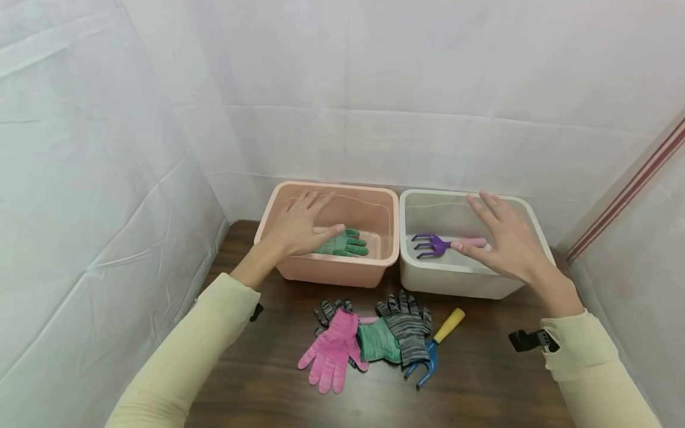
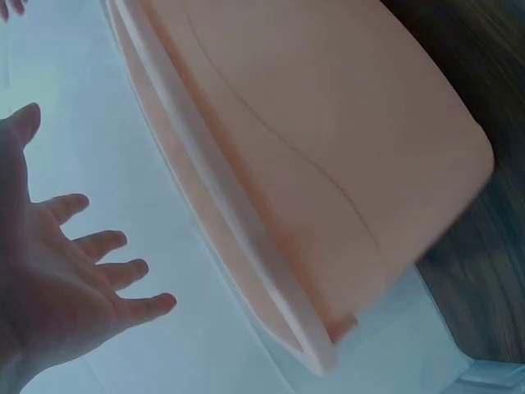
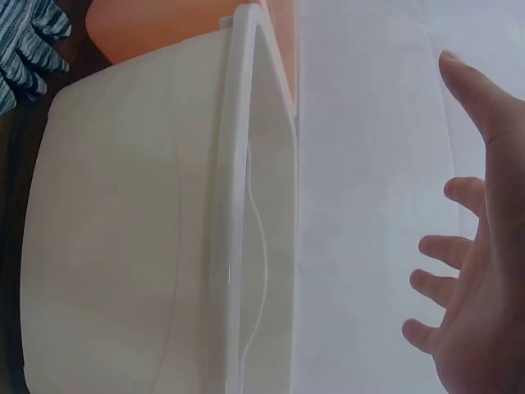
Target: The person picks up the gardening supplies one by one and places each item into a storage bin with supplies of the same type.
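My left hand [image 1: 298, 230] hovers over the left side of a peach bin [image 1: 334, 272], fingers spread and nothing held. Inside that bin lies a green glove [image 1: 350, 245], partly hidden by the hand. Above the right part of a white bin [image 1: 455, 280] is my right hand [image 1: 505, 241], its fingers extended and holding nothing. A small purple hand rake [image 1: 436, 245] with a pink handle lies in the white bin, its handle partly behind the right thumb. Both wrist views show the hands apart from the bins.
In front of the bins, a pile on the dark wooden table [image 1: 257, 374] has a pink glove [image 1: 334, 351], grey striped gloves [image 1: 409, 330], a green glove cuff [image 1: 380, 340] and a blue fork with a yellow handle [image 1: 449, 325]. White sheets [image 1: 342, 142] hang behind and at both sides.
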The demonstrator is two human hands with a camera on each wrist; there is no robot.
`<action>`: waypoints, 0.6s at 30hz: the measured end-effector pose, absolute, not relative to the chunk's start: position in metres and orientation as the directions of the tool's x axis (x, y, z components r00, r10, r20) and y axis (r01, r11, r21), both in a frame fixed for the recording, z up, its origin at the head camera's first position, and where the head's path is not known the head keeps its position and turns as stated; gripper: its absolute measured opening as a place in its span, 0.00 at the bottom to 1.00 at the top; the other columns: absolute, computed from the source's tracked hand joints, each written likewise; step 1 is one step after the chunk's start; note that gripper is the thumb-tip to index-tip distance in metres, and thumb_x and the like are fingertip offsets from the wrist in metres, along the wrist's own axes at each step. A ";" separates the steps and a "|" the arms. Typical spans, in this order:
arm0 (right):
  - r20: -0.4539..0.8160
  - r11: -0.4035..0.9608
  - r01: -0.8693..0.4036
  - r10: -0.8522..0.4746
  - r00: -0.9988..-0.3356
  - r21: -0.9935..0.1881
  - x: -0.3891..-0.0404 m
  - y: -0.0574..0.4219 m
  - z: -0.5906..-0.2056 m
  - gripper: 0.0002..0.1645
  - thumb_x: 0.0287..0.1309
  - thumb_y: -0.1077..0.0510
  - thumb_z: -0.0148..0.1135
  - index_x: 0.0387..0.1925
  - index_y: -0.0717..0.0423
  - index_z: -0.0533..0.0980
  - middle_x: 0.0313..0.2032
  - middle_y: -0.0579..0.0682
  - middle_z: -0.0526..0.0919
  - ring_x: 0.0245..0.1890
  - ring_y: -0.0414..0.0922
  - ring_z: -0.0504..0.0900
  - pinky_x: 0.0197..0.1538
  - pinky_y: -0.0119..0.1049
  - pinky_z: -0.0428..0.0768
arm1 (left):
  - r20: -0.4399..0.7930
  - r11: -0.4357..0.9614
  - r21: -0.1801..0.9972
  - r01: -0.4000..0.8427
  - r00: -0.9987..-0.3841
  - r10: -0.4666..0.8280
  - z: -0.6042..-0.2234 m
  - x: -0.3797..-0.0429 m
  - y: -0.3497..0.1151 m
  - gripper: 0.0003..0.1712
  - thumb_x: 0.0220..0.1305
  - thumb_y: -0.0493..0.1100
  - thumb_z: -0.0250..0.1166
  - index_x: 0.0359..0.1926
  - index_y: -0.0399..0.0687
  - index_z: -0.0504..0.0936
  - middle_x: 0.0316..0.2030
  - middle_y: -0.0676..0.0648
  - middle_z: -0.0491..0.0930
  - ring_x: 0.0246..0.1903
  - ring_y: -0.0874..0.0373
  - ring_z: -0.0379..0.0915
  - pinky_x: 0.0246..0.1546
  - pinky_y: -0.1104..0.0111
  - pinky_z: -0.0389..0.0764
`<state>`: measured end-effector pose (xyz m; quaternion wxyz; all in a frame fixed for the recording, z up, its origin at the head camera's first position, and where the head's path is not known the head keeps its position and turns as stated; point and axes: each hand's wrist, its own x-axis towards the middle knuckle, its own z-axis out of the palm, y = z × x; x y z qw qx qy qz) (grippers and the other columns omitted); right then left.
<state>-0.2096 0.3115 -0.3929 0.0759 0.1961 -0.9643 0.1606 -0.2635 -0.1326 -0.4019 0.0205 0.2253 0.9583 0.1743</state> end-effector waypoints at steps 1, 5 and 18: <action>0.207 0.865 -0.410 -0.361 -0.909 -0.290 -0.209 0.310 -0.393 0.61 0.64 0.32 0.68 0.86 0.44 0.49 0.84 0.58 0.48 0.81 0.68 0.50 0.73 0.77 0.53 | 0.047 0.828 0.358 0.432 -0.894 0.446 -0.402 -0.263 -0.136 0.51 0.76 0.72 0.52 0.86 0.52 0.51 0.84 0.39 0.46 0.83 0.39 0.37 0.80 0.38 0.41; 0.183 0.837 -0.420 -0.379 -0.907 -0.350 -0.205 0.304 -0.393 0.61 0.63 0.34 0.71 0.86 0.45 0.50 0.84 0.56 0.49 0.80 0.68 0.52 0.73 0.76 0.55 | 0.095 0.786 0.418 0.455 -0.882 0.461 -0.404 -0.265 -0.151 0.49 0.76 0.66 0.58 0.85 0.48 0.53 0.84 0.38 0.48 0.82 0.37 0.41 0.79 0.38 0.47; 0.165 0.776 -0.438 -0.409 -0.897 -0.454 -0.197 0.279 -0.412 0.61 0.61 0.36 0.74 0.86 0.39 0.51 0.83 0.54 0.54 0.80 0.64 0.56 0.71 0.78 0.59 | 0.174 0.742 0.544 0.391 -0.918 0.356 -0.415 -0.262 -0.205 0.45 0.77 0.63 0.60 0.85 0.55 0.55 0.82 0.40 0.55 0.79 0.35 0.52 0.74 0.33 0.58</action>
